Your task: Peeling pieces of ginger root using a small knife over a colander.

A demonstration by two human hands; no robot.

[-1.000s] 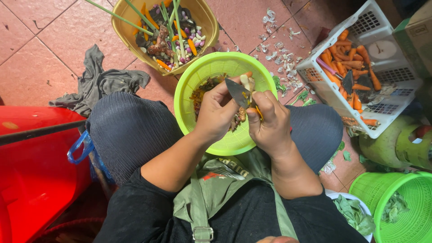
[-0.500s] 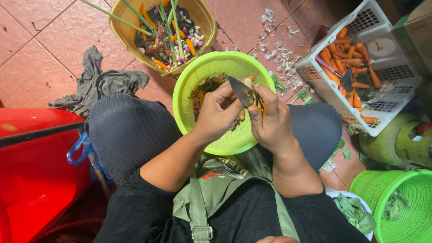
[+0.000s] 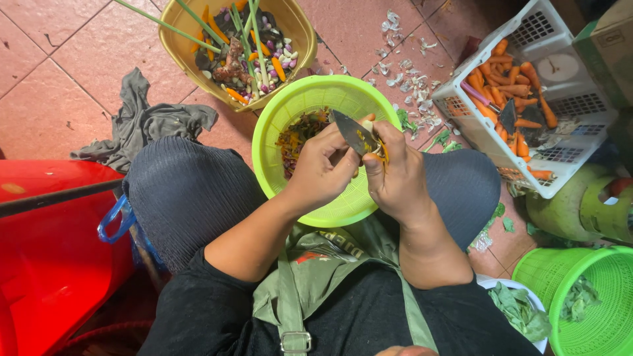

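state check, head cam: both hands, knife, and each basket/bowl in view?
left hand: closed on the knife handle
right hand: fingers pinching a small orange piece
knife: blade against that piece
lime colander: on lap, holds peelings
yellow bowl: holds scraps
white basket: tilted, holds carrots
green basket: holds leaves

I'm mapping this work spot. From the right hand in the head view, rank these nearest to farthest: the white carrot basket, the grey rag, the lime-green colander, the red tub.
From the right hand:
1. Lime-green colander, directly beneath it.
2. White carrot basket, to the right.
3. Grey rag, on the floor to the left.
4. Red tub, far lower left.
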